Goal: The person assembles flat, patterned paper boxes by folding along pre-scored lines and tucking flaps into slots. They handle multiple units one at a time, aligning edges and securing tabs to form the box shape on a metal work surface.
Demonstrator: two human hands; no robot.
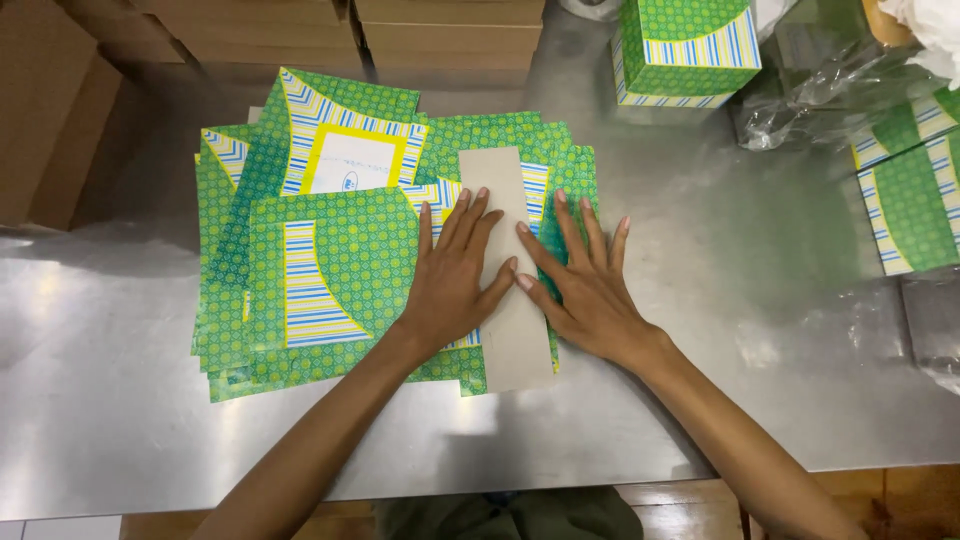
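Both hands lay flat and open on a long grey cardboard strip (pixel 508 270) atop the stack of flat green patterned cartons (pixel 330 270), the strip's long axis running away from the person, left hand (pixel 450 280) and right hand (pixel 585 285) flanking it.

Both hands flat, palms down, fingers spread: L hand (pixel 447 285) beside R hand (pixel 585 290), thumbs near touching.

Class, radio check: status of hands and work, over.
Left hand and right hand flat, pressing the grey card strip onto green printed sheets. Nothing obstructing.
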